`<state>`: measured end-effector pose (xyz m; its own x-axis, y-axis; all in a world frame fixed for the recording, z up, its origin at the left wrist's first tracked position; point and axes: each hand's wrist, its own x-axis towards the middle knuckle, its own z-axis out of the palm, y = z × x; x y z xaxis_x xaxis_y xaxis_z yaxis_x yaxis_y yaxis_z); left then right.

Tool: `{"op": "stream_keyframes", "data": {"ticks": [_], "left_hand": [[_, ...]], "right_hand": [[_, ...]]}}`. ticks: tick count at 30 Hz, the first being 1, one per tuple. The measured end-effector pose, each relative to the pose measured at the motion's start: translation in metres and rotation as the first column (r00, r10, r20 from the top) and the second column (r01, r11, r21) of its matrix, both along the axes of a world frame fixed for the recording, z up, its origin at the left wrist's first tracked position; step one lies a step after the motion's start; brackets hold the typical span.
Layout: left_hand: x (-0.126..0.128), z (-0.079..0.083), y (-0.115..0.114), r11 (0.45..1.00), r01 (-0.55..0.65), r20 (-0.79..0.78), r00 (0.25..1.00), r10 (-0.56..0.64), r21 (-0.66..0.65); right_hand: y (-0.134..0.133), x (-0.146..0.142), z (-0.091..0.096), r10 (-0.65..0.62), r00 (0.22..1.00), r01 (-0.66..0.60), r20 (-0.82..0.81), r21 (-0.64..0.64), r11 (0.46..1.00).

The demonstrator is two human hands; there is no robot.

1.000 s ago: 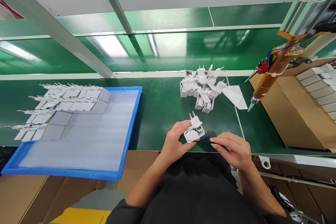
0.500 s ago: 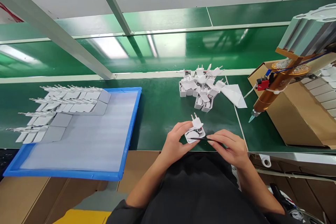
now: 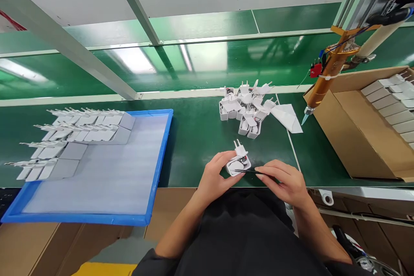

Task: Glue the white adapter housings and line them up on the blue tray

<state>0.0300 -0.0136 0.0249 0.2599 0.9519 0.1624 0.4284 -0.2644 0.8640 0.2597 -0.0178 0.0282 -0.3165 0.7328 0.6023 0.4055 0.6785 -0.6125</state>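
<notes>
— White plastic: one plug housing (image 3: 237,165). Position?
— At the near edge of the green worktop (image 3: 197,138), open side up, two-pin head tilted out at the far end. Cannot tell whether its base touches the surface.
— Left hand (image 3: 216,173)?
— Closed around the housing's left side, thumb at the near edge.
— Right hand (image 3: 284,181)?
— Pinching a thin black tool (image 3: 248,171); tip over the open face. Contact inside too small to tell.
— Beyond?
— Cluster of similar housings (image 3: 247,105), well apart from both hands; white sheet (image 3: 287,117) just beside, on its right.
— Flanks?
— Left: blue-rimmed tray (image 3: 161,159) with rows of white cases (image 3: 113,133), pins pointing left. Right: orange dispenser (image 3: 326,82), slanted, nozzle downward; open carton (image 3: 352,142) with stacked white pieces (image 3: 390,105).
</notes>
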Motion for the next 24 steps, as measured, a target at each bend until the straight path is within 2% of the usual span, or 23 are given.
{"op": "stream_keyframes", "data": {"ticks": [5, 9, 13, 16, 19, 22, 23, 24], "left_hand": [[-0.012, -0.005, 0.0, 0.995, -0.049, -0.05, 0.998, 0.045, -0.085], [-0.032, -0.011, 0.002, 0.982, -0.133, -0.149, 0.982, 0.112, -0.138], [-0.043, -0.005, 0.005, 0.957, -0.134, -0.151, 0.984, 0.098, -0.257], [-0.038, 0.001, 0.01, 0.937, -0.094, -0.084, 0.994, 0.07, -0.337], [-0.027, -0.001, 0.015, 0.94, -0.115, -0.006, 0.993, 0.119, -0.322], [-0.017, -0.011, 0.017, 0.957, -0.177, 0.031, 0.982, 0.189, -0.23], [-0.016, -0.015, 0.018, 0.962, -0.201, 0.019, 0.978, 0.208, -0.183], [-0.015, -0.019, 0.018, 0.966, -0.222, 0.0, 0.975, 0.224, -0.131]], "right_hand": [[0.003, 0.013, -0.008, -0.131, 0.991, 0.129, -0.026, -0.078, 0.989], [0.017, 0.021, -0.025, -0.253, 0.965, 0.259, 0.075, -0.091, 0.962], [0.03, 0.025, -0.048, -0.262, 0.935, 0.288, 0.24, -0.078, 0.955], [0.033, 0.027, -0.054, -0.271, 0.92, 0.309, 0.282, -0.097, 0.946], [0.035, 0.035, -0.044, -0.439, 0.888, 0.452, 0.134, -0.086, 0.888], [0.043, 0.05, -0.024, -0.667, 0.722, 0.679, -0.183, 0.001, 0.734], [0.048, 0.057, -0.016, -0.692, 0.661, 0.726, -0.289, 0.012, 0.688], [0.054, 0.064, -0.009, -0.691, 0.621, 0.747, -0.37, 0.011, 0.665]]}}
